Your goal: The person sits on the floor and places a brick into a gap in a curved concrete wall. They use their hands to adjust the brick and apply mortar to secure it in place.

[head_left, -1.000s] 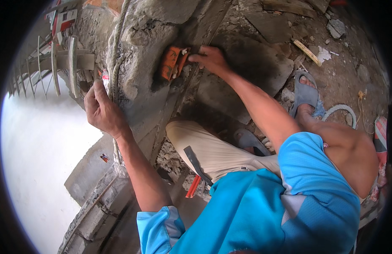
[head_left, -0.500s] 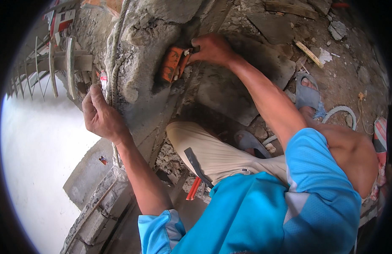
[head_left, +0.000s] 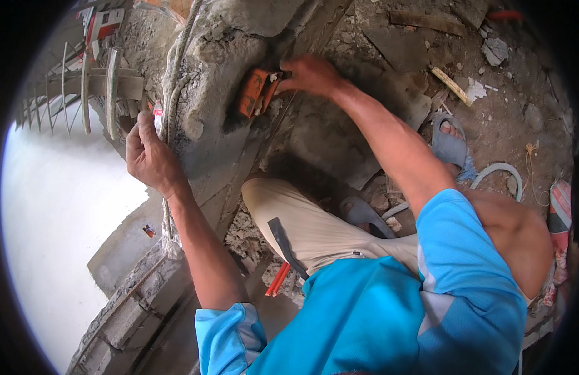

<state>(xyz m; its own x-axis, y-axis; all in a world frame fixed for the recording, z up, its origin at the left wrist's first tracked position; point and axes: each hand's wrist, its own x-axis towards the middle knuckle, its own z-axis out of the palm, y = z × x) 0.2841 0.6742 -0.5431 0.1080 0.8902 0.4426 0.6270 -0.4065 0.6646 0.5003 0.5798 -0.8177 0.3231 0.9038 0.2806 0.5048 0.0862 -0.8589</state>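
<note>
An orange rectangular electrical box (head_left: 254, 92), smeared with grey, sits in a dark hollow of the rough concrete (head_left: 224, 75). Thumb and fingers of my right hand (head_left: 311, 76) close on its right-hand edge; the fingertips are partly hidden. My left hand (head_left: 153, 156) is closed beside a pale rope (head_left: 172, 81) that runs along the concrete edge. Its thumb presses on curled fingers, and whatever may be between them cannot be made out. Behind that thumb shows a small red-and-white item (head_left: 157, 111).
Rubble and a short wooden stick (head_left: 450, 85) lie on the ground at right. My sandalled foot (head_left: 449, 139) rests near a grey hose (head_left: 502, 167). Red tubes (head_left: 277, 279) lie beside my knee. Broken blocks (head_left: 124, 322) edge a drop at left, below upright bars (head_left: 113, 94).
My right hand stays at the orange box, its fingers shifting slightly. My left hand remains closed by the rope. The whole view has shifted a little.
</note>
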